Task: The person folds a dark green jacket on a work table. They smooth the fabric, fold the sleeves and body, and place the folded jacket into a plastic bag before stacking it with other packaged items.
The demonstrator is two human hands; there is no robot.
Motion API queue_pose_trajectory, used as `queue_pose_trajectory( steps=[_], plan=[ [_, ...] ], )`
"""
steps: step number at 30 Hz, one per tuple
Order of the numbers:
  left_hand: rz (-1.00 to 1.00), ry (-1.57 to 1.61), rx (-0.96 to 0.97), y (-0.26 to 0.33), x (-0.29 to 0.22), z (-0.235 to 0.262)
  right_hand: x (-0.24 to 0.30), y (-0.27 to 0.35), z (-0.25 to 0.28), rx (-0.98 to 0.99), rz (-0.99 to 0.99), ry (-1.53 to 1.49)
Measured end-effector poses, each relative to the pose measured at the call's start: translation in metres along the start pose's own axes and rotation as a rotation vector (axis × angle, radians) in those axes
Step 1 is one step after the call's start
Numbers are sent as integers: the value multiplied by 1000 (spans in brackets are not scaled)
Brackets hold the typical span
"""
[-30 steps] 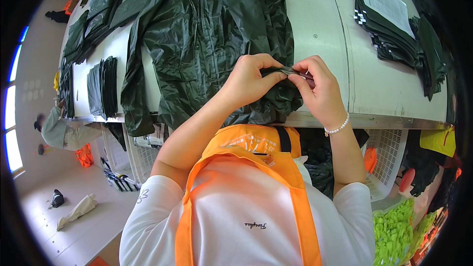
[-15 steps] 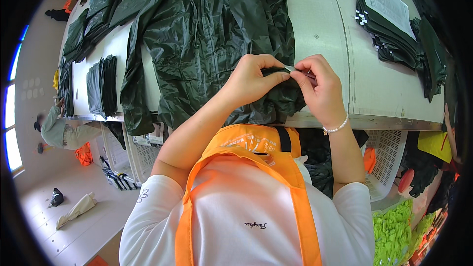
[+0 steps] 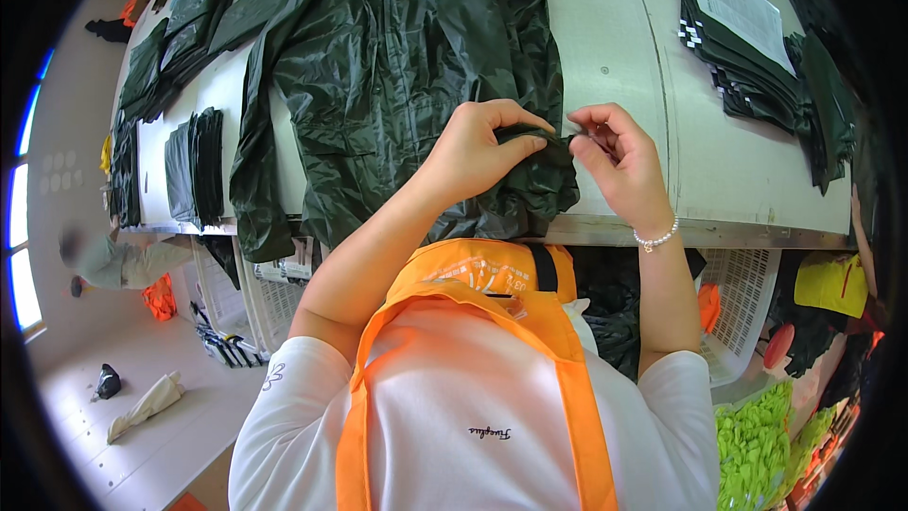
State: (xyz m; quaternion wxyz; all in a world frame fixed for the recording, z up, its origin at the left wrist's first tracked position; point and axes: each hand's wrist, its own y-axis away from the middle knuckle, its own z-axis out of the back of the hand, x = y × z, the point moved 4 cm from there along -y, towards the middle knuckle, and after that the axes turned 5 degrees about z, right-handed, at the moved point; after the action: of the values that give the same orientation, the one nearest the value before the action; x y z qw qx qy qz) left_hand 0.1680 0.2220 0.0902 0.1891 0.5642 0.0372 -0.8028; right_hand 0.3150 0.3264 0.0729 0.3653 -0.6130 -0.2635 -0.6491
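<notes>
A dark green, shiny rain jacket (image 3: 378,85) lies spread on the table in front of me, its front upward and its sleeves at the sides. My left hand (image 3: 487,151) is closed in a pinch on a gathered edge of the jacket near its lower right corner. Just to the right, my right hand (image 3: 619,161) is closed around a small tool with a silvery tip (image 3: 574,128), which looks like thread snips; the fingers hide most of it. A narrow gap separates the tip from the left fingertips. A beaded bracelet circles my right wrist.
The pale table (image 3: 605,28) holds folded dark garments (image 3: 194,166) at left and a stack with a paper sheet (image 3: 742,9) at right. White plastic baskets (image 3: 742,312) stand below the table edge. A person (image 3: 123,260) is at far left, beside the table.
My right hand has moved slightly right, away from the left fingertips, and its fingers have loosened a little around the tool. The left hand keeps its pinch on the jacket.
</notes>
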Motion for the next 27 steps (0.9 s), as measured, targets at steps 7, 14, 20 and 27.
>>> queue_pose_trajectory(
  steps=[7, 14, 20, 27],
  plan=[
    [-41, -93, -44, 2, 1, -5, 17, -3, -14, -27, 213, 321],
    [-87, -156, -17, 7, 1, -9, 4, -2, -1, 44, -44, -29],
    [-59, -37, -19, 6, 5, -3, -5, -8, 21, -141, -87, -52],
    [-53, -62, -42, 6, 4, -3, 11, -3, -14, 72, 110, 214]
  ],
)
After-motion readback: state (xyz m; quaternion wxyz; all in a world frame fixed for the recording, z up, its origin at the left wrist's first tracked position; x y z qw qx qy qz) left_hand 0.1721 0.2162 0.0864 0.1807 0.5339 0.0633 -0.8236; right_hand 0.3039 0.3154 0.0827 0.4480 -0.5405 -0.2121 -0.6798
